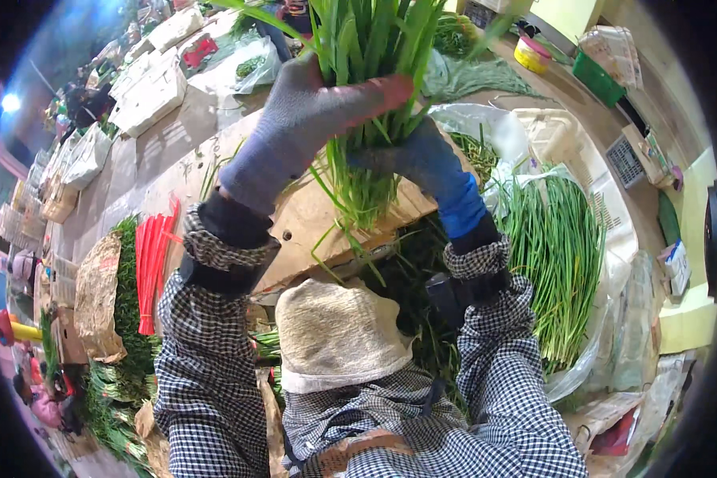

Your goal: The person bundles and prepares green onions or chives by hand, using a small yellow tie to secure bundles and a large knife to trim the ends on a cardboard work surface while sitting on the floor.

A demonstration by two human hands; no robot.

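The bunch of green leaves is held over the wooden tabletop, the gloved left hand clamped around it, the right hand gripping lower. Gentle, even pressure should avoid bruising. Red strips lie left; more greens, right.

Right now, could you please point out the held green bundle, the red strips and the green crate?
Held green bundle (366, 52): head view, on its leaves.
Red strips (153, 267): head view, middle of their length.
Green crate (597, 78): head view, on its side wall.
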